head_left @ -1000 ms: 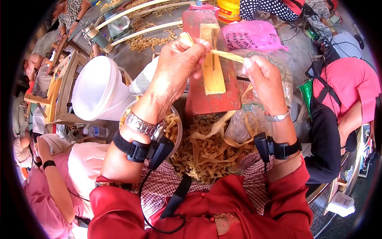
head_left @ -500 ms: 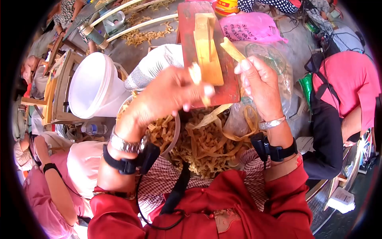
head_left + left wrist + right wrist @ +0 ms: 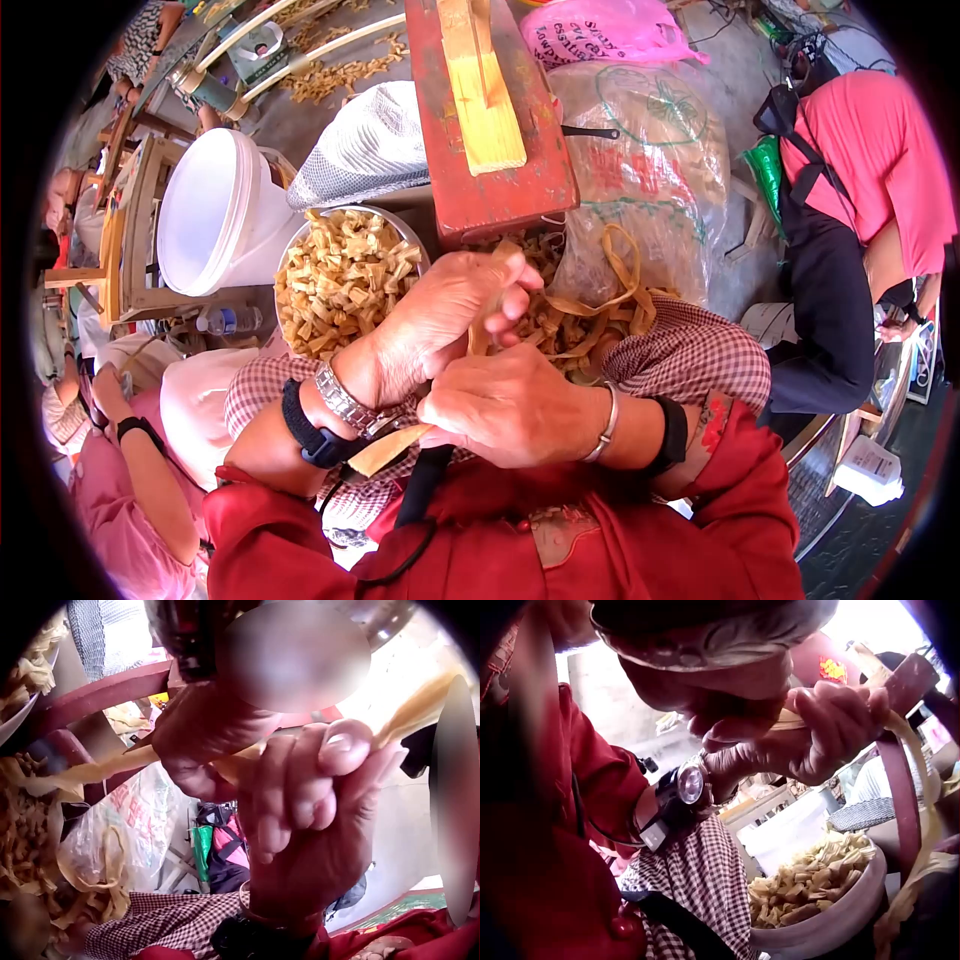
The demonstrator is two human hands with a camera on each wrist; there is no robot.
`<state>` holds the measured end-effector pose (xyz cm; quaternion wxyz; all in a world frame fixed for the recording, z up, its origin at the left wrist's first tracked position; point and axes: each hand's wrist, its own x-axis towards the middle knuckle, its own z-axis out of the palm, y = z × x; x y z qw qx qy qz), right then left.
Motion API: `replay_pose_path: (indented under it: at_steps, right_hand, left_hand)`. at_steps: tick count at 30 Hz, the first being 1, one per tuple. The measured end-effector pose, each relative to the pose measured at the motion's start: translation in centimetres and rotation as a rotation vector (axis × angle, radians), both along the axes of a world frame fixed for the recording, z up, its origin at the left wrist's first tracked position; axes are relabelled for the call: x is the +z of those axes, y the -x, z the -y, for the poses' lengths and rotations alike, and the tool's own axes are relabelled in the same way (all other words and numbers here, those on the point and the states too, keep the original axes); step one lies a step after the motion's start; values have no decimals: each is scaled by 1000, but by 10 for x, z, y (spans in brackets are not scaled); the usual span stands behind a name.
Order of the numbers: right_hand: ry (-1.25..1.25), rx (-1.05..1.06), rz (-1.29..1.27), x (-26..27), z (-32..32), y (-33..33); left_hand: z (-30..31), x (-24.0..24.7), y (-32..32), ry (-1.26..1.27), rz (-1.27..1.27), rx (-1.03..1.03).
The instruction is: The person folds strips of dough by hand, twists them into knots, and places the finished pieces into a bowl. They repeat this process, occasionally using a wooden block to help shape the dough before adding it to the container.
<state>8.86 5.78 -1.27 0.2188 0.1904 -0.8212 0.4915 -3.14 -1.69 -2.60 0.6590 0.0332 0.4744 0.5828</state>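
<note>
A long pale-yellow dried leaf strip (image 3: pixel 390 453) runs through both hands, close above the lap. My left hand (image 3: pixel 430 315), with the wristwatch, has its fingers curled round the strip. Just below it my right hand (image 3: pixel 520 405) grips the same strip, its end sticking out toward the lap. In the left wrist view the strip (image 3: pixel 97 769) trails off toward the heap, and the hands are side by side on it. The right wrist view shows the left hand's fingers (image 3: pixel 832 724) bent over the strip. A bowl (image 3: pixel 817 934) of short folded leaf pieces (image 3: pixel 345 285) stands left of the hands.
A red bench (image 3: pixel 540 190) lies ahead, bearing a yellow wooden block (image 3: pixel 485 130) with a thin upright piece. A white bucket (image 3: pixel 210 220) stands left; a clear plastic bag (image 3: pixel 650 170) lies right. People sit close on both sides.
Both hands have come down from the bench to the lap and met on one strip. The small piece in the left hand is no longer seen. The view has tilted down, showing the full bowl.
</note>
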Motion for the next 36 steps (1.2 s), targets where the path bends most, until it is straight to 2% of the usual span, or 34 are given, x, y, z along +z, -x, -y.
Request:
replay_pose_path:
  at_steps: [2,3,4,5,6,7,9,12,15,16,21,25,26,28,29,30,31,33,34,36]
  right_hand:
    - [102,-107,-68,7,-10,2]
    - [126,-266,-203,3,-26,14]
    - [270,-396,-12,6,-34,15]
    - [433,-517,173,10,-42,17]
    - [531,-530,221,8,-48,21]
    - [466,-509,173,0,-53,25]
    - [668,-447,340,3,-44,26]
    - [780,-450,604,16,-47,31]
    - [789,-290,618,11,-55,39]
    - [801,-245,550,8,-54,42]
    - [512,-228,412,5,-57,43]
    - [523,-169,627,10,-68,42]
    - [504,-168,673,13,-70,41]
    - [434,-207,508,18,-66,37]
    - [399,-222,427,19,-64,37]
    - [323,-215,367,14,-64,38]
    - [394,-195,343,11,-63,38]
    - [535,-160,295,8,-61,38]
    - [438,-178,326,9,-63,38]
    - [513,-146,348,7,-61,39]
  left_hand:
    - [-1,2,5,-38,-122,-72]
    - [-3,15,2,-55,-241,-47]
    - [-5,28,-2,-65,-364,-21]
    - [-5,36,0,-69,-487,-107]
    - [-4,40,3,-124,-519,-117]
    - [-3,36,6,-179,-589,-124]
    - [0,40,15,-180,-685,-253]
    - [4,64,18,-168,-885,-229]
    - [4,61,19,-262,-1884,-14]
    - [5,62,17,-264,-1934,-32]
    - [6,59,18,-316,-1920,37]
    - [6,57,20,-336,-2030,-29]
    - [6,57,21,-289,-1905,-35]
    - [9,58,24,-197,-1655,-46]
    - [9,59,27,-219,-1489,14]
    - [6,55,27,-320,-1128,125]
    - [3,51,26,-410,-763,228]
    - [4,53,31,-436,-602,209]
    - [5,54,32,-449,-521,198]
    - [3,55,28,-480,-429,200]
